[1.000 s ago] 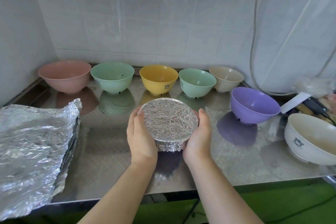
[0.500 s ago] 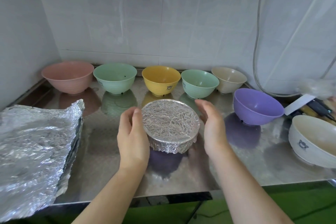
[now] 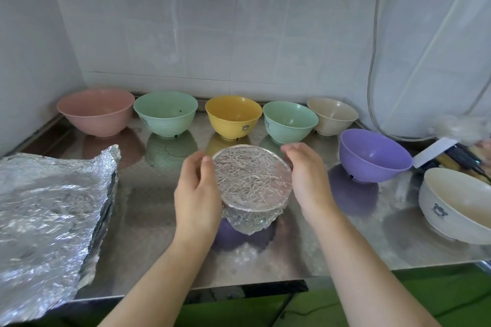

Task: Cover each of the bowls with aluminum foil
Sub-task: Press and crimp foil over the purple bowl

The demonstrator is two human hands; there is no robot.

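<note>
Foil-covered bowl (image 3: 252, 188) sits mid-counter (image 3: 148, 210) between my hands, left hand (image 3: 196, 194) loosely against its side, right hand (image 3: 308, 178) open just beside it, gripping nothing, uncovered bowls (image 3: 233, 117) lined behind.

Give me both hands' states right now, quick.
Left hand: open, fingers relaxed beside the foil-covered bowl, no grip visible.
Right hand: open, beside the bowl, holding nothing.
</note>
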